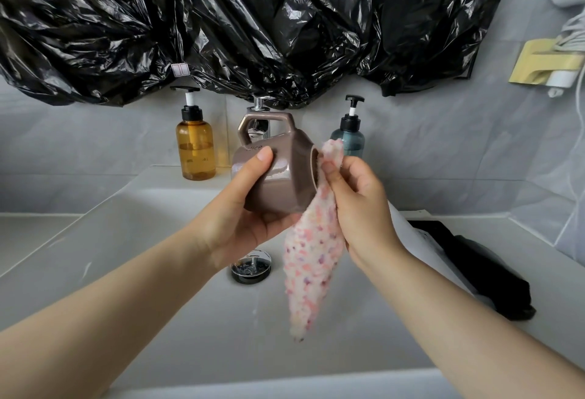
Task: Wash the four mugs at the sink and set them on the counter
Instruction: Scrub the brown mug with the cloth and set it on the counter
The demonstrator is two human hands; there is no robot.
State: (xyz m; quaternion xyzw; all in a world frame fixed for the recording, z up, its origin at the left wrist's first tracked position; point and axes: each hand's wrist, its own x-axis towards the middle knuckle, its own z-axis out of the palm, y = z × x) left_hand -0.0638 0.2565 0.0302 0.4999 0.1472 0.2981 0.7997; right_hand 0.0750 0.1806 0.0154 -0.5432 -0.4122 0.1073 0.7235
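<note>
Over the white ceramic sink basin [126, 256], the glossy taupe faceted ceramic mug [278, 183] lies sideways, handle at twelve o'clock, mouth toward three. The left hand [240, 211] curls its grip round the body; the right hand [357, 205] pinches a pink-speckled fluffy cloth [313, 259] at the rim. The mug looks stiff, breakable and likely slippery when wet, so the body seems the safest hold. Pale tabletop [38, 234] flanks the basin at nine and three.

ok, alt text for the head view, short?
Over a white sink, the left hand holds a brown mug on its side, handle up, while the right hand pinches a pink speckled cloth at its rim. Behind stand a tap, an amber bottle and a teal bottle, under black plastic sheeting.
</note>
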